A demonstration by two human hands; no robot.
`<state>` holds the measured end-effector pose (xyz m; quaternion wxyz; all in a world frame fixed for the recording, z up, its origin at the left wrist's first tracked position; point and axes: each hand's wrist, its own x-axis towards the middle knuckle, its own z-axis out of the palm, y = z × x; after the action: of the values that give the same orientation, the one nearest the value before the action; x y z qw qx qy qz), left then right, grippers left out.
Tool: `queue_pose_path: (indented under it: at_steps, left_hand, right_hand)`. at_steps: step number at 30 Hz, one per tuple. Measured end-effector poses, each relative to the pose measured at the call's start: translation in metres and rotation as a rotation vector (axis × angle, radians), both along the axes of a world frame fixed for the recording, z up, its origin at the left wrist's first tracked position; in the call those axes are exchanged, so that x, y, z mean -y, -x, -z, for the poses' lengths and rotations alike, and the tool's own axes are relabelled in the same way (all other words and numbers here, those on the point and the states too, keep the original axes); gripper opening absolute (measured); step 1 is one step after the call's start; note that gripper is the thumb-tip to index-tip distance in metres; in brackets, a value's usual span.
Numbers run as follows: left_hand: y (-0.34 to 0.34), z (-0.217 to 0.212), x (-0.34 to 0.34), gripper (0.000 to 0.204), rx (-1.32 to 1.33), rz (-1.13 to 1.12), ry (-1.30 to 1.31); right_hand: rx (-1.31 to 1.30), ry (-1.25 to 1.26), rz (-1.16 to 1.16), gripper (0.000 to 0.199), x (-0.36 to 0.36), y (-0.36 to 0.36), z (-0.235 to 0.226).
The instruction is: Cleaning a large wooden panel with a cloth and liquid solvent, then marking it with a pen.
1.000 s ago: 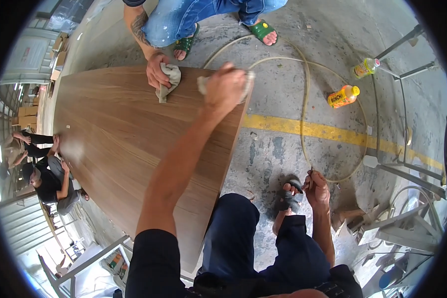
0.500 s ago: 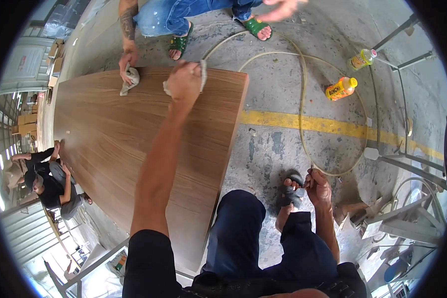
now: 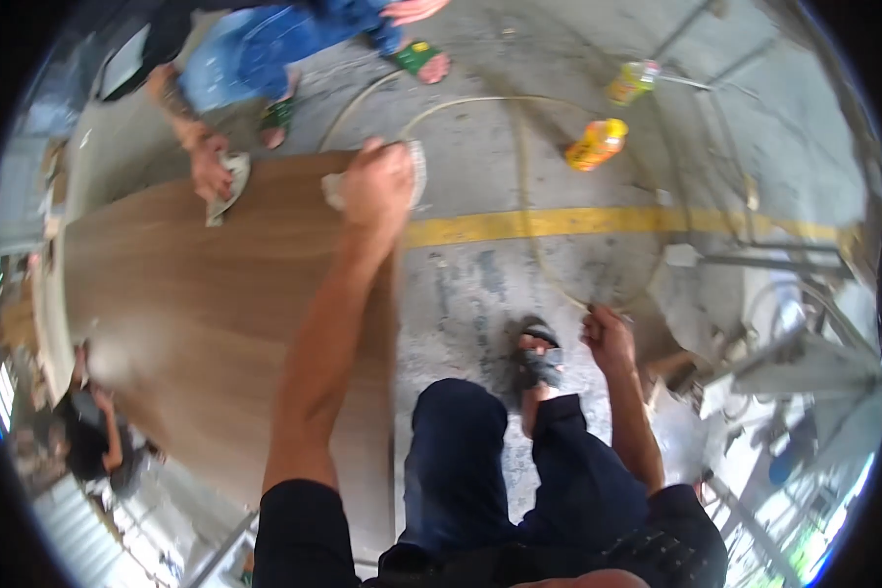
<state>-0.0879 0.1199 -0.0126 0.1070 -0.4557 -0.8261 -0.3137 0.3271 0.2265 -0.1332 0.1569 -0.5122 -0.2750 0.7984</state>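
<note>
My left hand (image 3: 377,191) is closed on a pale cloth (image 3: 418,174), pressed at the far right corner of a wood-grain panel (image 3: 216,294). Bits of the cloth stick out on both sides of the fist. Low on the right, beside my knee, my right hand (image 3: 610,339) pinches a thin yellowish hose (image 3: 525,196) that loops over the floor. Across the panel, a co-worker's hand (image 3: 211,169) holds another pale cloth (image 3: 231,188) on the far edge.
An orange bottle (image 3: 596,145) and a yellow-green bottle (image 3: 633,82) stand on the concrete floor, beyond a yellow painted line (image 3: 470,227). Metal frames (image 3: 804,372) are at the right. Another person (image 3: 93,431) crouches by the panel's left end.
My left hand has moved the cloth to the panel's right corner. The view has shifted, so panel and bottles appear further left. The co-worker's cloth stays on the far edge.
</note>
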Motion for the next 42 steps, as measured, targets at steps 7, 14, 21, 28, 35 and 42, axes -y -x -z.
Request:
queue_pose_path:
  at_steps: [7, 14, 21, 28, 35, 42]
  left_hand:
    - [-0.010, -0.007, 0.009, 0.015, -0.054, -0.175, 0.006]
    - [-0.058, -0.004, 0.036, 0.015, -0.005, -0.171, 0.131]
    - [-0.073, -0.010, 0.073, 0.016, -0.139, -0.324, 0.195]
    - [-0.037, 0.008, 0.002, 0.017, -0.263, -0.348, 0.184]
    - [-0.064, 0.014, 0.100, 0.024, -0.028, -0.476, 0.341]
    - [-0.043, 0.016, 0.097, 0.025, -0.023, -0.323, 0.314]
  right_hand:
    - [0.442, -0.435, -0.122, 0.024, -0.057, 0.014, -0.004]
    - [0.676, -0.580, -0.309, 0.024, -0.139, 0.017, 0.015]
    - [0.559, -0.641, -0.284, 0.018, -0.150, 0.044, 0.035]
    - [0.555, -0.614, -0.489, 0.020, -0.198, 0.014, 0.039]
    - [0.594, -0.973, -0.911, 0.028, -0.187, -0.045, -0.136]
    - [1.162, -1.461, -0.428, 0.010, -0.124, -0.191, -0.171]
